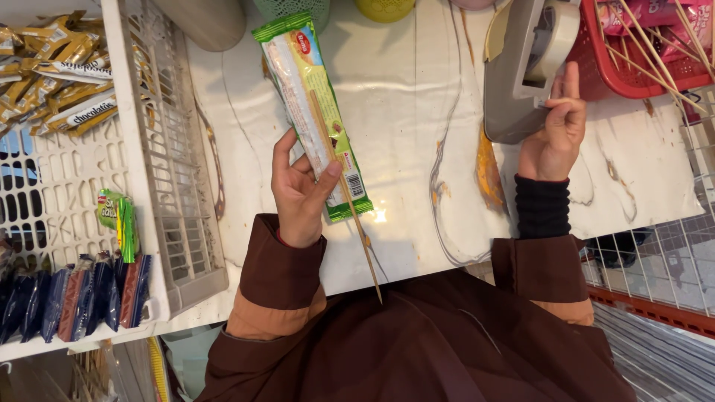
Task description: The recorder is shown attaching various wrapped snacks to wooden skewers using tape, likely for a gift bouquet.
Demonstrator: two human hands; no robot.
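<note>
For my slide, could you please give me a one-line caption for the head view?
Left hand pinches a green snack packet and wooden skewer together; right hand reaches the grey tape dispenser.

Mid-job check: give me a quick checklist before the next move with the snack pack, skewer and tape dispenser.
1. Left hand grips the green snack pack: ok.
2. Wooden skewer pinned along the pack under the thumb: ok.
3. Skewer tip clear of the brown sleeve: cannot tell.
4. Right hand at the grey tape dispenser: ok, fingers touch its side.
5. Tape strip pulled free: cannot tell.
6. Marble counter bare between the hands: ok.
</note>
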